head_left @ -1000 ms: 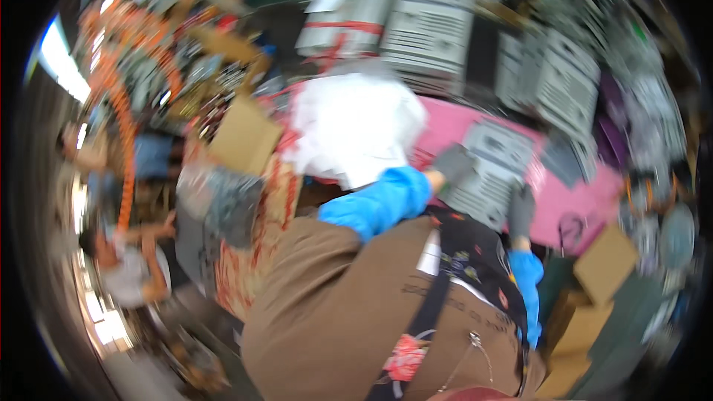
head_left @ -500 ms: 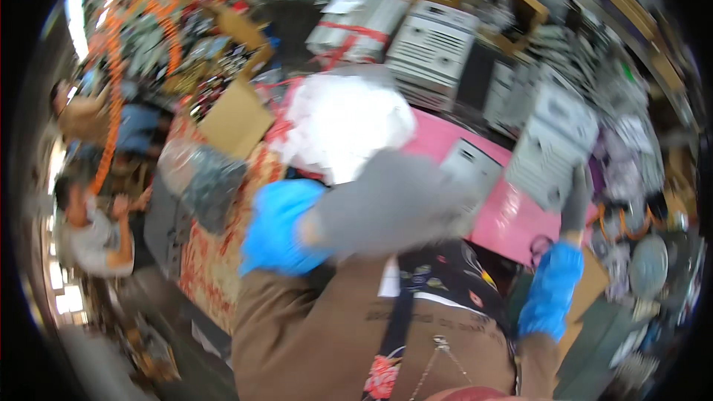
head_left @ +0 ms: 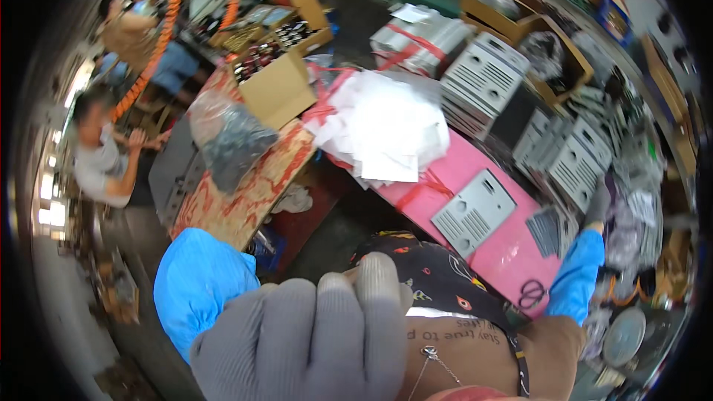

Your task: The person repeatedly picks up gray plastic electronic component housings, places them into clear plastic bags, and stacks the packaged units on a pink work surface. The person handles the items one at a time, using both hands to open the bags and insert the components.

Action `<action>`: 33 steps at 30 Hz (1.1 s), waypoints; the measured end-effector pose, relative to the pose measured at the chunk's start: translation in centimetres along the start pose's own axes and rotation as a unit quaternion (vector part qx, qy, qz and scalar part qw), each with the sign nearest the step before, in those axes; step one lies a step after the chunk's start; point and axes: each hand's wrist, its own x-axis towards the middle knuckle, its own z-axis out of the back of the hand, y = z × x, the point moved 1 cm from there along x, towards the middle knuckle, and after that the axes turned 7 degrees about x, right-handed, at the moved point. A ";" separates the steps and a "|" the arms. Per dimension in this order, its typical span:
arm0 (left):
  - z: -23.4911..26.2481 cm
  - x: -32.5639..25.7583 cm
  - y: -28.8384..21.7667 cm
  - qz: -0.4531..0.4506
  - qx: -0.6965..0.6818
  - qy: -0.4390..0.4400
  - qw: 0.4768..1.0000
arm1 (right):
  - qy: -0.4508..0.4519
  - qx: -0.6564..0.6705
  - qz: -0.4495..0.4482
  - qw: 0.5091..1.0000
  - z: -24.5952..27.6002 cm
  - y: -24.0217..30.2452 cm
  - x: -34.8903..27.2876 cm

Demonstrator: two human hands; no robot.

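Note:
My left hand (head_left: 304,341), in a grey knit glove with light fingertips and a blue sleeve cover (head_left: 200,289), is raised very close at the lower middle. Its fingers look bent and pressed side by side; the palm is hidden. Over on the right, my right hand (head_left: 600,204), also gloved, is at the edge of a light-grey slotted panel (head_left: 581,160) and appears to grip it; its fingers are partly hidden. A similar slotted panel (head_left: 475,212) lies flat on the pink worktop (head_left: 512,271), with dark grey slats (head_left: 546,230) beside it.
White sheets (head_left: 397,130) cover the worktop's far left. Black scissors (head_left: 532,294) lie near its front edge. Stacked panels (head_left: 483,78) and open cartons (head_left: 557,52) stand behind. Left are a stained wooden board (head_left: 260,200), a plastic bag (head_left: 234,141) and a seated person (head_left: 104,156).
The view has shifted, so the scene sits farther right. My left hand has come from over the worktop down and toward me, uncovering the flat panel. My right hand stays beside its panel.

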 end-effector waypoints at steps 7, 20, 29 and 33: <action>-1.1 -2.3 1.9 -0.009 -0.031 -0.004 0.999 | -0.104 -0.436 0.161 0.879 0.6 1.5 -0.2; -1.6 0.0 1.6 -0.042 -0.108 -0.027 0.993 | -0.148 -0.240 0.278 0.918 5.8 -0.9 -9.6; -9.6 4.8 -3.5 -0.282 -0.415 0.001 0.865 | -0.095 -0.533 0.099 0.835 8.7 -10.8 -20.0; -9.5 8.0 -5.1 -0.287 -0.596 0.007 0.750 | -0.025 -0.579 0.171 0.797 8.6 -12.3 -21.3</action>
